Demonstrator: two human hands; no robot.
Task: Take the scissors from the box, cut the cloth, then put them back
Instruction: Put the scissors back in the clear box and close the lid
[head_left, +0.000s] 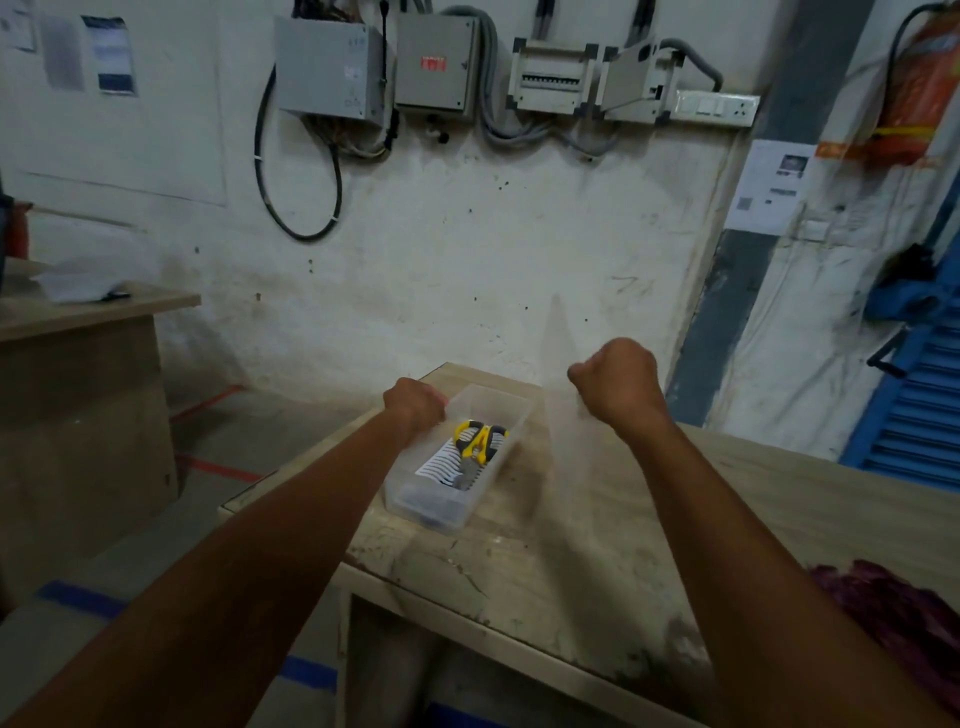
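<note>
Yellow-and-black-handled scissors (475, 448) lie inside a clear plastic box (511, 410) near the far left corner of a worn wooden table (597, 545). The left hand (415, 402) grips the box's left rim. The right hand (618, 379), curled in a fist, hovers just right of the box; a dark maroon cloth (904, 613) lies at the table's right edge.

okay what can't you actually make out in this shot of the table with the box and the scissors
- Head view: left hand at the clear box; its fingers face away, so contact is unclear.
- Right hand is raised and curled with a faint blurred streak around it; whether it holds anything cannot be told.
- Scissors: blade tips blend into the striped card under them.
- Dark red cloth is cut off by the right edge.
</note>
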